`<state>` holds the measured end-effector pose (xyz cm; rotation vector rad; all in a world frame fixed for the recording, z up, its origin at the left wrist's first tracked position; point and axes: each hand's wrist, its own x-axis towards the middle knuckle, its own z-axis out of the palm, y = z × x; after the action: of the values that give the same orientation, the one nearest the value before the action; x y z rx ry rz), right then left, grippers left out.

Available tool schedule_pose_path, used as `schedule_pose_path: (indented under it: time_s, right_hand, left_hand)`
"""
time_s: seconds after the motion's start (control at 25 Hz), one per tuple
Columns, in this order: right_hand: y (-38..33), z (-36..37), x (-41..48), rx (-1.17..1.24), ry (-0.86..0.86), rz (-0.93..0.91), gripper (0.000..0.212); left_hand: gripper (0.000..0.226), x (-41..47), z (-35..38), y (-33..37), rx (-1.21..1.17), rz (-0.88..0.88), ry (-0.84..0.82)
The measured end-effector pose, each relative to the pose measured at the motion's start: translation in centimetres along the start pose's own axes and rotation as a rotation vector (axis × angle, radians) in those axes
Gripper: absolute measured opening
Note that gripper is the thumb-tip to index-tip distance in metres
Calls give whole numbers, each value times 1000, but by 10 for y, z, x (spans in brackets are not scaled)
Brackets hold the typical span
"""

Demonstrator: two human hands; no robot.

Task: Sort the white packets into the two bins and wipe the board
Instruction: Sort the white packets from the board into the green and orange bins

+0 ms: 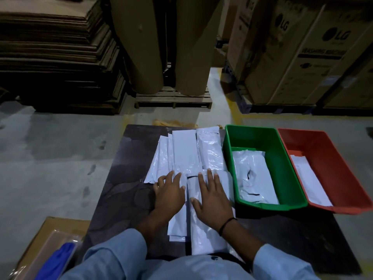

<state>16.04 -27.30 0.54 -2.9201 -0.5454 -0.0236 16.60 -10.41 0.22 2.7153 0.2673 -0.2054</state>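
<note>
Both hands lie open and flat on the white packets [184, 152]. The left hand [169, 196] and the right hand [212, 197] grip nothing. The green bin [282, 158] already holds packets.

Lying flat on dark board [121, 178]: white packets [184, 150], glossy, long and narrow, overlapping in a fanned far row and a near pile. Resting just right of the board's packet spread: green bin [260, 136], open-topped, holding crinkled white packets [254, 178] along its floor. Sitting directly right of green, walls touching or nearly so: red bin [331, 158], holding a flat white packet [308, 178] lengthwise. Pressing palm-down, fingers spread, on the near pile: left hand [170, 191] and right hand [212, 196].
</note>
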Motion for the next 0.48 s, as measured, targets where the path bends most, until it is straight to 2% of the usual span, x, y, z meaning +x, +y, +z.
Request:
schedule_pose_path:
  time_s: [0.2,0.4,0.48]
  right_hand:
    - [-5,15,-5,-38,-130,63,105]
    - [-9,14,0,-57,-205,45,100]
    - [-9,8,3,15,-224,47,97]
  left_hand:
    - [61,-2,7,-11,58,35,-36]
    - [68,-9,15,-19,103,50,-19]
    - [69,-12,17,-18,100,32,-28]
